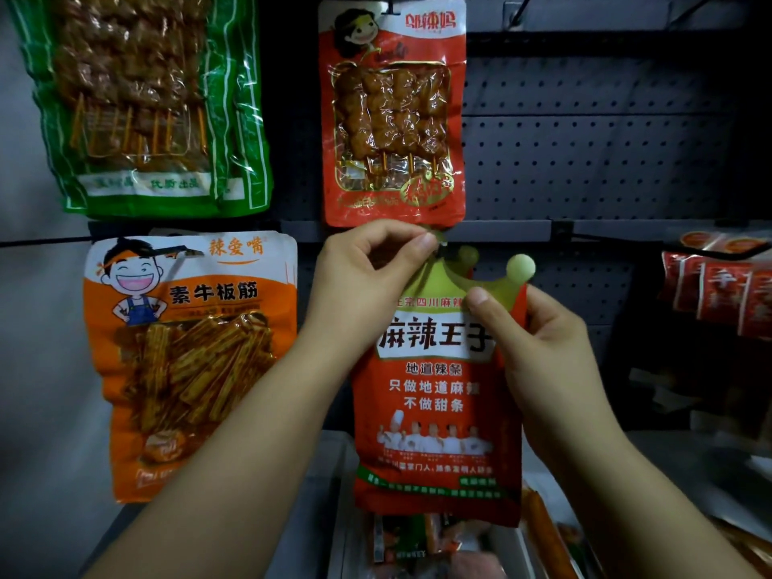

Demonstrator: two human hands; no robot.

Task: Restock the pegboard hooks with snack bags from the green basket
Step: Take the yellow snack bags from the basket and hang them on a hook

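Here both hands pinch the red snack bag (438, 386), hanging upright: the left hand (359, 277) grips its crown top just below the rail, nearer the hook; the right hand (539, 336) steadies its edge.

I see a red snack bag (438, 394) with a yellow-green crown-shaped top, upright at centre frame, its crown tip raised to the rail of the dark pegboard (585, 160), which fills the upper right.

"麻辣王子" is printed on the red bag (438, 394) between the hands; "素牛板筋" is read on the orange bag (188, 361) left of the left hand (359, 277).
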